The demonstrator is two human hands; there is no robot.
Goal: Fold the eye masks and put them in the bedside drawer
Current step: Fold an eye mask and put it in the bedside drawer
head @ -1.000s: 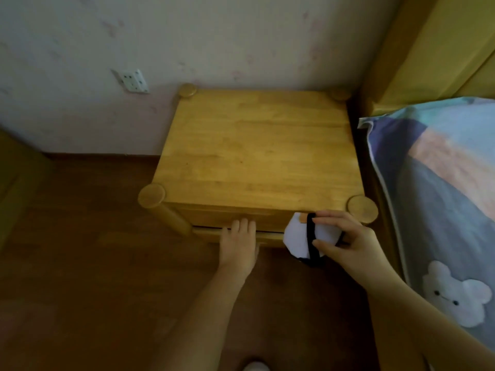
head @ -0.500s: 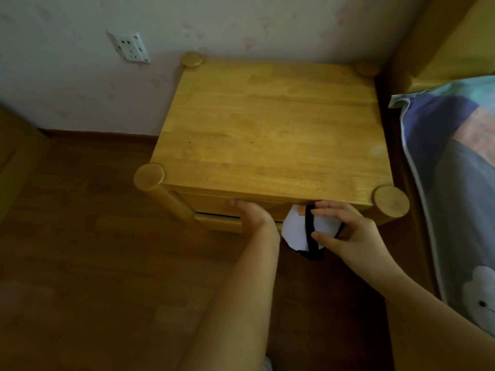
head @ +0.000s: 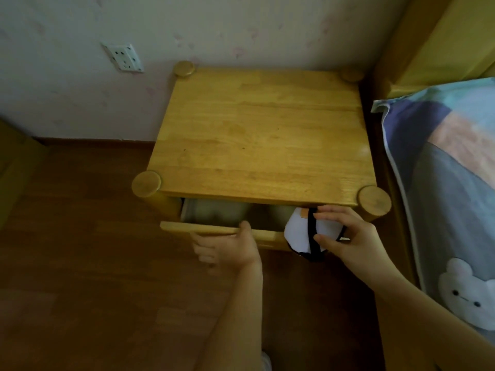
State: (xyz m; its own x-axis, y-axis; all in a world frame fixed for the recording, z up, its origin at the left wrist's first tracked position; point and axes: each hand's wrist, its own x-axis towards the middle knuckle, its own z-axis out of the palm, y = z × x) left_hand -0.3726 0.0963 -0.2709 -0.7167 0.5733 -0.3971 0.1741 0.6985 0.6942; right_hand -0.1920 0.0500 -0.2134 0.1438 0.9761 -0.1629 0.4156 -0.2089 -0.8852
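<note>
I see my left hand [head: 230, 247] hooked on the front edge of the drawer [head: 214, 228], thumb over the top lip and fingers curled beneath it. The drawer stands partly pulled out from under the tabletop [head: 262, 140] of the bedside stand, leaving a narrow open slot just beyond my left thumb; its inside is dim and I cannot tell what lies there.

My right hand [head: 351, 236] pinches a folded eye mask [head: 300, 231], white with a black strap across it, thumb below and fingers on top. The mask hangs over the drawer's right front corner, just beside my left hand and close under the tabletop's front edge. The round post [head: 374, 201] sits just beyond my right fingers.

To the right of my right hand, the bed [head: 450, 183] with its patterned cover presses close. Left of my left hand lies open wooden floor [head: 80, 263].
</note>
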